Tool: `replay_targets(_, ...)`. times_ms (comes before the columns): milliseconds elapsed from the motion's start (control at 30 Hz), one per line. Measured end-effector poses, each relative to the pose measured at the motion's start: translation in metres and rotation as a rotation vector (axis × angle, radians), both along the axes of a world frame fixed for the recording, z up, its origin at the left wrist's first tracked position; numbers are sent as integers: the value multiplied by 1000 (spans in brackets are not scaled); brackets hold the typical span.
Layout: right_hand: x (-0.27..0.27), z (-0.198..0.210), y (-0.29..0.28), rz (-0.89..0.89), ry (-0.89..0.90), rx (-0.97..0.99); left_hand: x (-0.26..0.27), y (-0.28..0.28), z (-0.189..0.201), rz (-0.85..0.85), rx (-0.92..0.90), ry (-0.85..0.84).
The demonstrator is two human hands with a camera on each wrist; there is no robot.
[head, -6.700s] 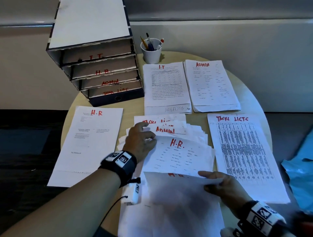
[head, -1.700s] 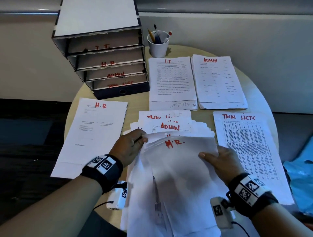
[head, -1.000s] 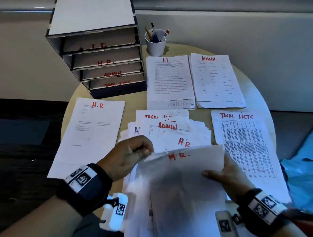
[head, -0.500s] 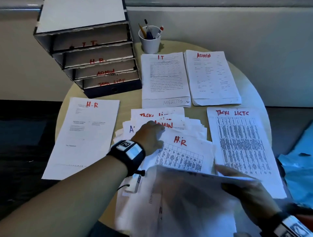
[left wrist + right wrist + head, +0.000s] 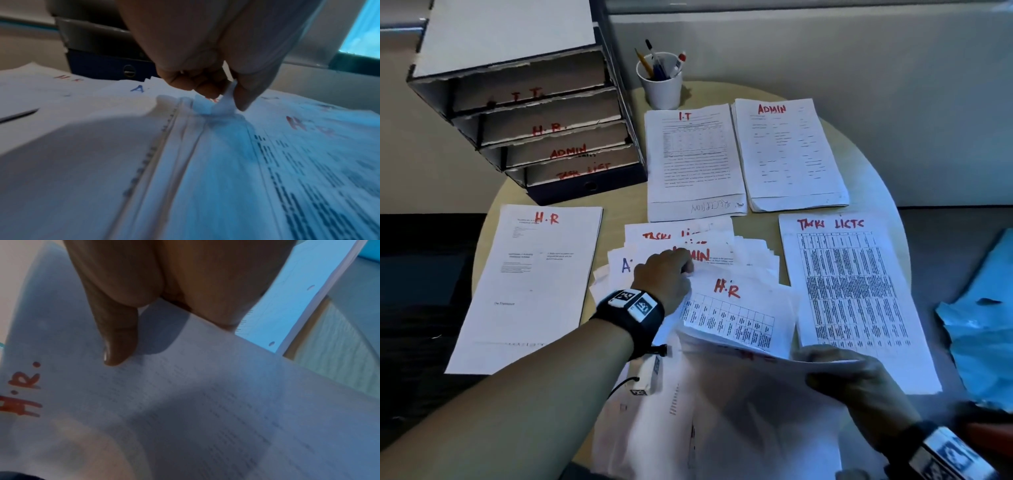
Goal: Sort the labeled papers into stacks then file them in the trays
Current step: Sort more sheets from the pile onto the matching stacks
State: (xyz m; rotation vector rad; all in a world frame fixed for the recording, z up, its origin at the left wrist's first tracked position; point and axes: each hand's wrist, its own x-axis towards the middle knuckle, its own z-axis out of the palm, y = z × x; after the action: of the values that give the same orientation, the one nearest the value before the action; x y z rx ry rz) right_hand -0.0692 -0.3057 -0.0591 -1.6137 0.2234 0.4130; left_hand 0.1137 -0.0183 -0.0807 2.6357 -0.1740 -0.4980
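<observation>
An unsorted fan of labeled papers [image 5: 688,243] lies at the table's centre. Its top sheet, marked H.R with a printed table [image 5: 736,308], has its upper left corner [image 5: 224,97] pinched between the thumb and fingers of my left hand [image 5: 671,274]. My right hand [image 5: 852,380] grips the right edge of a lifted bundle of H.R. papers [image 5: 739,411] near me, thumb [image 5: 119,345] on top of the sheet [image 5: 185,402]. Sorted stacks lie around the fan: H.R [image 5: 530,284], I.T [image 5: 693,161], ADMIN [image 5: 787,154], TASK LISTS [image 5: 852,294]. The labeled trays [image 5: 544,130] stand at the back left.
A white cup of pens [image 5: 662,82] stands behind the I.T stack. Crumpled blue material [image 5: 983,325] lies off the table to the right. The round table's rim [image 5: 873,178] curves close to the stacks, with a wall behind.
My left hand let go of the lifted bundle and reached forward to the pile, where it now pinches the H.R sheet's corner. My right hand drew the bundle toward me.
</observation>
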Motion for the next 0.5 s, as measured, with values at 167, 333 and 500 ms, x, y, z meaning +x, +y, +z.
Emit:
replay_targets(167, 24, -6, -10, -46, 14, 30, -11, 18, 22, 6, -304, 59)
replay_targets(333, 34, -17, -6, -189, 23, 37, -56, 37, 91, -207, -641, 182)
replay_targets(500, 40, -8, 12, -96, -39, -74, -63, 50, 80, 232, -904, 411)
